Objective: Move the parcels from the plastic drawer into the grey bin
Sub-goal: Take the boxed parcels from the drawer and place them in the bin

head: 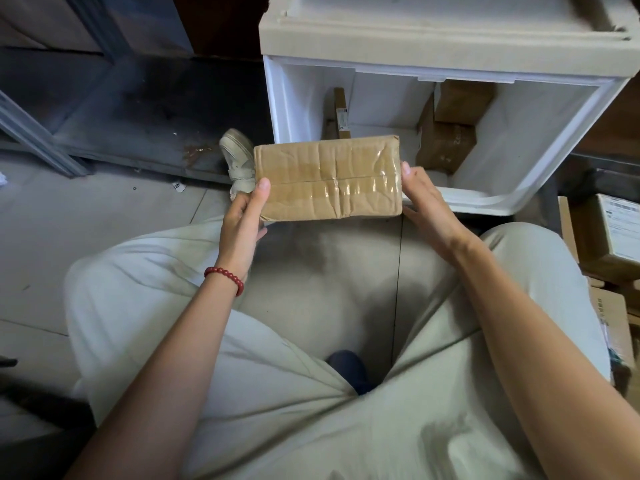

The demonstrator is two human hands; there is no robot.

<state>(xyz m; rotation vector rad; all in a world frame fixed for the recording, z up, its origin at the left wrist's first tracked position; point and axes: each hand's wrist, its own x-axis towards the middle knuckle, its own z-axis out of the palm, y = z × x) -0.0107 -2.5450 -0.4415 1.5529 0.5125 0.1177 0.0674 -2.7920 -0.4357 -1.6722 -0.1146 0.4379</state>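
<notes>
Evidently the transfer is under way and unfinished: one taped parcel (pixel 327 178) is out of the plastic drawer (pixel 519 133), while a thin parcel (pixel 341 112) and stacked boxes (pixel 450 129) remain inside. The grey bin is not in view. The left grip (pixel 244 216) and right grip (pixel 424 199) clasp the taped parcel's opposite ends, holding it just before the drawer.

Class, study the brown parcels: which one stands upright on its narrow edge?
The slim parcel at the back left of the drawer; the boxes on the right are stacked, and the taped parcel is held flat.
</notes>
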